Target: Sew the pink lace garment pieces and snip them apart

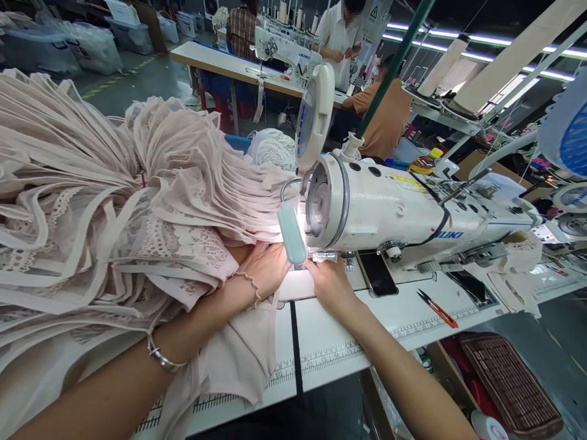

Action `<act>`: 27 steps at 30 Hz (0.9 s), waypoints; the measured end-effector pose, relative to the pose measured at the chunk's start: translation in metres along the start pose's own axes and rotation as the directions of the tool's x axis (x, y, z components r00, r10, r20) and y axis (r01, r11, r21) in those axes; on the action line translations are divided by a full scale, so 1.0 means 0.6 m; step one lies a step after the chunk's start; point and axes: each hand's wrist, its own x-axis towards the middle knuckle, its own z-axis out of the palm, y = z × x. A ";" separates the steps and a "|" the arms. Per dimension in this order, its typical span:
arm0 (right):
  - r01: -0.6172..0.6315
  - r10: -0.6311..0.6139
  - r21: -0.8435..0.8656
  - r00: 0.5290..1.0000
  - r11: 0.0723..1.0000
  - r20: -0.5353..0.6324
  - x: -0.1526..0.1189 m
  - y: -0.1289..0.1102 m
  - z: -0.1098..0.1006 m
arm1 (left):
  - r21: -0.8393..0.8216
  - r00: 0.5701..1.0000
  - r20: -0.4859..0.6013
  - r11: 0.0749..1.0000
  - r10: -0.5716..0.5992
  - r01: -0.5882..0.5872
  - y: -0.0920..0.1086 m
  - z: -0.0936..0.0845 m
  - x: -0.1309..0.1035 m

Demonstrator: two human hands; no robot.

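Observation:
At the needle end of a white sewing machine [376, 195], both hands are close together under a bright light. My left hand [268, 269] is closed at the edge of a pale pink garment piece [247, 357], which hangs over the table's front edge. A light-green lamp [292, 235] hides some of its fingertips. My right hand [330, 281] is just right of the needle area, thumb toward it and fingers bent in. What it pinches is hidden by the machine head. A large heap of pale pink, lace-trimmed garments [174, 177] lies left, against my left forearm.
A black phone [378, 273] lies by the machine base, with orange-handled thread snips [438, 308] farther right. A round magnifier [315, 116] stands above the machine head. A ruler strip [330, 357] runs along the table [389, 311]. Co-workers are at machines behind. A brown basket [511, 382] is below right.

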 end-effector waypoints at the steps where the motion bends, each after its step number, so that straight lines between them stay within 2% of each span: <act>1: 0.004 -0.004 0.001 1.000 1.000 0.001 0.000 0.000 0.000 | 0.002 1.000 0.003 1.000 -0.001 0.001 0.000 0.000 0.000; 14: 0.004 -0.005 0.018 0.999 1.000 0.031 -0.001 0.000 -0.008 | -0.011 0.998 0.050 1.000 -0.024 0.025 0.006 -0.008 0.001; 23: -0.011 0.007 0.074 0.998 0.997 0.057 0.004 0.012 0.000 | 0.004 1.000 0.015 1.000 0.000 0.000 0.004 -0.003 0.001; 27: -0.036 0.028 0.114 0.997 0.993 0.068 0.005 0.018 0.008 | 0.058 0.998 -0.042 0.998 0.043 -0.040 0.007 -0.007 -0.004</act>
